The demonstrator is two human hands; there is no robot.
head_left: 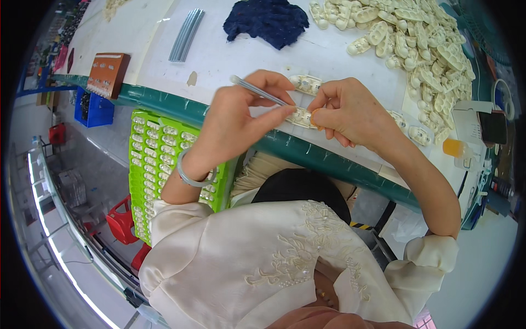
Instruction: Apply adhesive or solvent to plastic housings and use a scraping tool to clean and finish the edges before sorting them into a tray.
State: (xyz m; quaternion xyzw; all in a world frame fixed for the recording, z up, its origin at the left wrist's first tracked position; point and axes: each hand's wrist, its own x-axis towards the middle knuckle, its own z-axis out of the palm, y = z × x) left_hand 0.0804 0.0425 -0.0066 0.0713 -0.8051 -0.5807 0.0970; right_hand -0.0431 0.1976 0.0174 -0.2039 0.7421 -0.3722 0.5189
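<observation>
My left hand is closed around a thin grey stick that slants down to a small cream moulded piece. The left thumb and fingertip meet at the left end of this piece. At its right end, my right hand pinches with thumb and fingers. Something small and orange shows at the right thumb tip; whether it is worn or held I cannot tell. Just beyond the hands lies another cream moulded piece. Two similar pieces, one of them a cream piece, lie right of my right wrist.
A large heap of cream pieces covers the far right. Farther back are a dark blue rumpled mass and grey sticks. A brown block sits at the left edge. Below are a green tray of pieces and an orange-topped bottle rightward.
</observation>
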